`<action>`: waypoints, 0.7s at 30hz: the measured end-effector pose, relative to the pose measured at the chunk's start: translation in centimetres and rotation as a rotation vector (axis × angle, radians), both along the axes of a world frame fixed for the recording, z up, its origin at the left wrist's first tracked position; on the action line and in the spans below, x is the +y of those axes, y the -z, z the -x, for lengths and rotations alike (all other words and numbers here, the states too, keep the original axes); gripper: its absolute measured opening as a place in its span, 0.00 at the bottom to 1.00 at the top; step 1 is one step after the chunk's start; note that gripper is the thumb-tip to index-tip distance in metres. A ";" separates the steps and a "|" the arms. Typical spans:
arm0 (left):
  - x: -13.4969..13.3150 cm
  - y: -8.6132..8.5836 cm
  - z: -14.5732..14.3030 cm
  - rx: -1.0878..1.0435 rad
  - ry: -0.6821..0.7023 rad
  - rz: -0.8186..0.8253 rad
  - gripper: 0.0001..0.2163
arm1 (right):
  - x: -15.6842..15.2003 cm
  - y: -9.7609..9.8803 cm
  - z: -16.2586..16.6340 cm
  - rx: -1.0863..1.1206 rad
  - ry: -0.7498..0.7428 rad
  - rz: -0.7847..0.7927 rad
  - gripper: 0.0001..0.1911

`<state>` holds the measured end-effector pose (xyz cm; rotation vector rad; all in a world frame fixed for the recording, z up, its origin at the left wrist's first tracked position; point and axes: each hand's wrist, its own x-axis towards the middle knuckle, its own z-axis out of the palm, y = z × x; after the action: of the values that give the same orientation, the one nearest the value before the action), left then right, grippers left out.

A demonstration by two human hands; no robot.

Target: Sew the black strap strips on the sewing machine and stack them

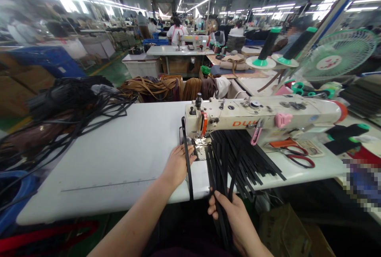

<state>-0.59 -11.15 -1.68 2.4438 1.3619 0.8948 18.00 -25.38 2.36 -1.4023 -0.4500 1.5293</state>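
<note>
Now left hand (177,165) presses strap (187,158); right hand (235,217) clutches strap bundle (229,162).

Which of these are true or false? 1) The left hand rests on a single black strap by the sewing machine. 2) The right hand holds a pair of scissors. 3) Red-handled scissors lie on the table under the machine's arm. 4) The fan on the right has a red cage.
1) True: the left hand lies on one black strap next to the sewing machine.
2) False: the right hand grips a bundle of black straps.
3) True: the red-handled scissors lie on the white table.
4) False: the fan has a green cage.
</note>
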 end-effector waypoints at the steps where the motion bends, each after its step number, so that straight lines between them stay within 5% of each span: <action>1: 0.0 0.1 0.0 -0.002 -0.005 0.006 0.14 | 0.0 0.0 0.1 -0.001 -0.001 0.006 0.22; 10: 0.1 0.2 -0.1 -0.024 0.005 -0.001 0.13 | 0.3 -0.1 0.5 -0.011 -0.008 0.051 0.32; 21: 0.1 -0.8 -0.2 0.039 0.002 -0.010 0.14 | 0.2 0.0 0.6 -0.020 -0.011 0.020 0.31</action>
<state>-0.43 -11.07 -0.87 2.4821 1.3707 0.8603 17.44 -25.21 2.40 -1.4334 -0.4559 1.5335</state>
